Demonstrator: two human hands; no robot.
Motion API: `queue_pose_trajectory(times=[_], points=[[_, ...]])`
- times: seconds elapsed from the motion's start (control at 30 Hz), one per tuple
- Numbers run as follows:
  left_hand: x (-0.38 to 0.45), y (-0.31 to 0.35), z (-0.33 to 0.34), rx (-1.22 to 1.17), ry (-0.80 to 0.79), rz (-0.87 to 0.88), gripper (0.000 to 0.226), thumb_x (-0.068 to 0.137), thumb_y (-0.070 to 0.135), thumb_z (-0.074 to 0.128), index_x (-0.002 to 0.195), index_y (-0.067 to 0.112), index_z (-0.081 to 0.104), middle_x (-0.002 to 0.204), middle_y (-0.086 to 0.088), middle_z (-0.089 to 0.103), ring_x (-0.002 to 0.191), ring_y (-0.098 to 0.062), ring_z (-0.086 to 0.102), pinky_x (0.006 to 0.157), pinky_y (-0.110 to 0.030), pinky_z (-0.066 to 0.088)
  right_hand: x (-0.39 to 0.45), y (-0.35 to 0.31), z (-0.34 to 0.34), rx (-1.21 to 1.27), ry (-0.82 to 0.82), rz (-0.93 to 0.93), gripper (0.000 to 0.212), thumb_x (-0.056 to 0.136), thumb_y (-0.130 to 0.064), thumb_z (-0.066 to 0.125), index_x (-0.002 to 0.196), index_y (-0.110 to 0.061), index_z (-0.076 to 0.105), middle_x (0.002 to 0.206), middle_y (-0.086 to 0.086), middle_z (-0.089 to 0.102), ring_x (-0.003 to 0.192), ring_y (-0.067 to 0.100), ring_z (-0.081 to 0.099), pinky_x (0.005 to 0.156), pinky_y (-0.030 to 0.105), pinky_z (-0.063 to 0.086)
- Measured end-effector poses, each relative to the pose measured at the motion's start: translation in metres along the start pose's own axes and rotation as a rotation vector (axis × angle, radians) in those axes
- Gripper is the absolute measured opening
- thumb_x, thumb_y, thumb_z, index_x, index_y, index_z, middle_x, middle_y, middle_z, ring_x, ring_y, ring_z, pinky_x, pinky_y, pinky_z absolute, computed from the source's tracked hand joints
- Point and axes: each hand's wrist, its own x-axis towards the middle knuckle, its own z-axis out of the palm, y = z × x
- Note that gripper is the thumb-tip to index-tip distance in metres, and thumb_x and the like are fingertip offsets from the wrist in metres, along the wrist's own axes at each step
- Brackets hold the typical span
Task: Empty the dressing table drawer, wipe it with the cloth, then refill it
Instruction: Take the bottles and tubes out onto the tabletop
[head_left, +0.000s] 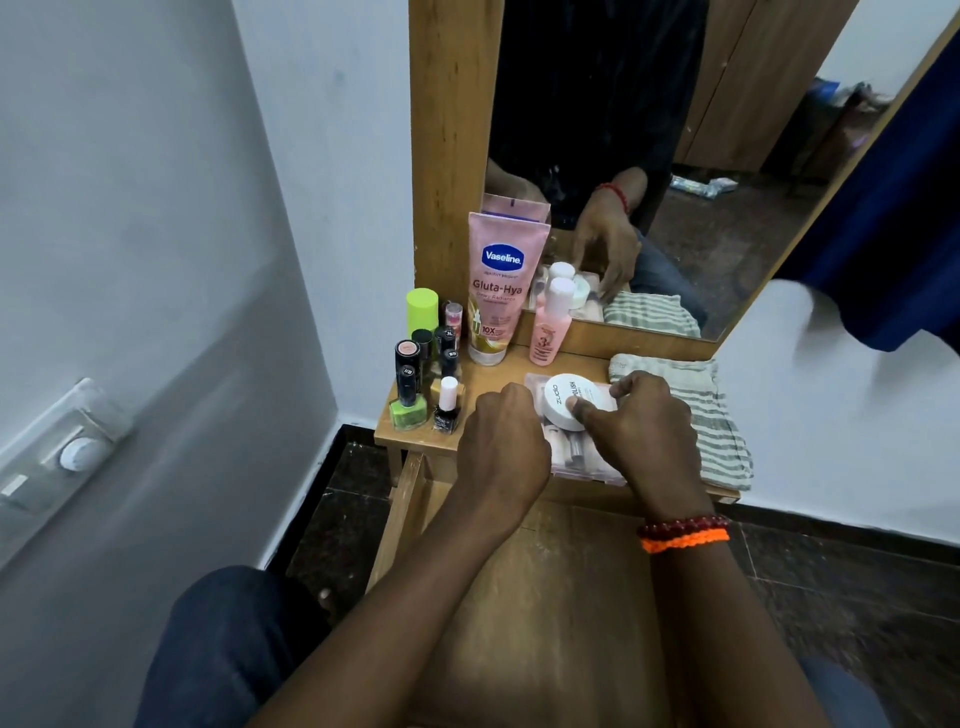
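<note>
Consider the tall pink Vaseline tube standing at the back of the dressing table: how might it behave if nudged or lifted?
The Vaseline tube stands upright on its narrow cap with the wide crimped end on top, so a sideways nudge would probably tip it. It looks like soft plastic, likely to give under a squeeze. Its glossy surface may be slightly slippery.

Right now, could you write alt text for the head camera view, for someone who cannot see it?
A person's right hand grips a round white jar over a clear pouch on a small wooden dressing table, the left hand curled beside it. Nail polish bottles and a pink Vaseline tube stand at left, a striped cloth at right, an open drawer below.
</note>
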Motion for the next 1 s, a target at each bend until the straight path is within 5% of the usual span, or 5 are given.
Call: queue_pose_trajectory(times=[0.33,0.5,0.77,0.87,1.0], points=[[-0.003,0.005,-0.003,0.027,-0.004,-0.011,0.015,0.096,0.012,0.06,0.108,0.005,0.06,0.11,-0.015,0.064,0.098,-0.029,0.061,0.064,-0.029,0.034,0.0,0.0,-0.002,0.001,-0.007,-0.002,0.055,0.084,-0.049,0.078,0.12,-0.013,0.059,0.125,0.015,0.064,0.119,0.038,0.058,0.085,0.041,0.047],[-0.008,0.013,-0.004,0.099,-0.033,0.013,0.006,0.093,0.006,0.053,0.09,0.011,0.053,0.102,-0.017,0.063,0.09,-0.033,0.06,0.061,-0.034,0.035,0.002,0.008,-0.009,0.047,-0.018,-0.02,0.061,0.081,-0.053,0.077,0.122,-0.013,0.058,0.126,0.014,0.064,0.119,0.037,0.059,0.091,0.044,0.051],[-0.071,0.069,0.027,0.103,0.052,0.333,0.026,0.085,0.017,0.065,0.11,0.012,0.07,0.1,-0.011,0.072,0.088,-0.029,0.069,0.071,-0.039,0.055,0.038,0.06,-0.052,0.056,0.188,0.08,0.04,0.089,-0.035,0.068,0.124,-0.016,0.064,0.133,0.013,0.061,0.129,0.039,0.049,0.102,0.046,0.042],[-0.072,0.078,0.06,0.198,-0.086,0.273,0.043,0.094,0.018,0.059,0.136,0.015,0.054,0.132,-0.015,0.057,0.109,-0.031,0.062,0.084,-0.04,0.053,0.05,0.083,-0.057,0.013,0.118,0.123,0.049,0.088,-0.032,0.069,0.135,-0.021,0.061,0.141,0.015,0.054,0.132,0.041,0.044,0.107,0.049,0.037],[-0.063,0.087,0.087,0.394,-0.146,0.34,0.053,0.06,0.015,0.088,0.11,0.01,0.073,0.114,-0.019,0.068,0.067,-0.031,0.07,0.047,-0.032,0.052,0.055,0.107,-0.051,0.085,0.004,0.065,0.057,0.084,-0.032,0.076,0.137,-0.018,0.061,0.141,0.013,0.057,0.132,0.037,0.05,0.108,0.047,0.041]])
